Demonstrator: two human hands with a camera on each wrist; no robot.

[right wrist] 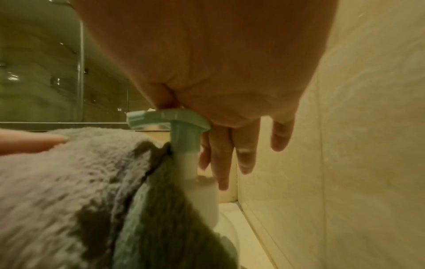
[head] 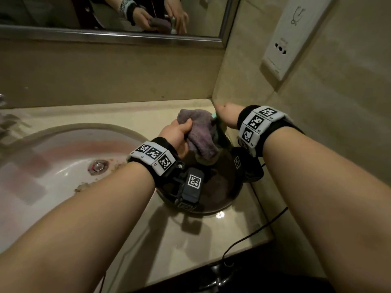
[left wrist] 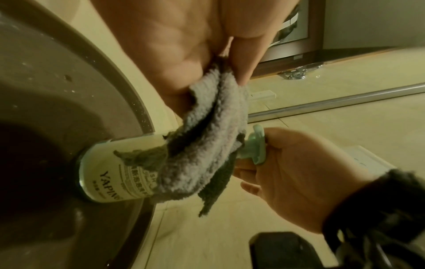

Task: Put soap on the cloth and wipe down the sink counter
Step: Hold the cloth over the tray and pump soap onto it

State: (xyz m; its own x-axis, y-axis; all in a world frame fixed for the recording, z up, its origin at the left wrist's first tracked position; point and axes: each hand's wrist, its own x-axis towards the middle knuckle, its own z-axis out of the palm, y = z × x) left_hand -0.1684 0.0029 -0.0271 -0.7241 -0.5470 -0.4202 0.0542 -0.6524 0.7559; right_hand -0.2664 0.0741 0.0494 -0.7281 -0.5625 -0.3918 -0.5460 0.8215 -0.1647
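My left hand (head: 177, 134) grips a bunched purple-grey cloth (head: 198, 134) and holds it against the nozzle side of a soap pump bottle (left wrist: 115, 163). The bottle, white-labelled with a pale green pump head (right wrist: 168, 118), stands inside a dark metal bowl (head: 222, 206) on the beige sink counter (head: 179, 246). My right hand (head: 226, 115) rests palm-down on the pump head, its fingers (right wrist: 230, 163) hanging straight behind the bottle's neck. The cloth (right wrist: 69, 182) lies right under the nozzle. No soap is visible.
The white sink (head: 53, 166) with its drain (head: 98, 166) lies to the left. A tiled wall (head: 317, 123) with a socket panel (head: 281, 45) stands close on the right, and a mirror (head: 105, 13) hangs behind. A black cable (head: 254, 233) crosses the counter's near right edge.
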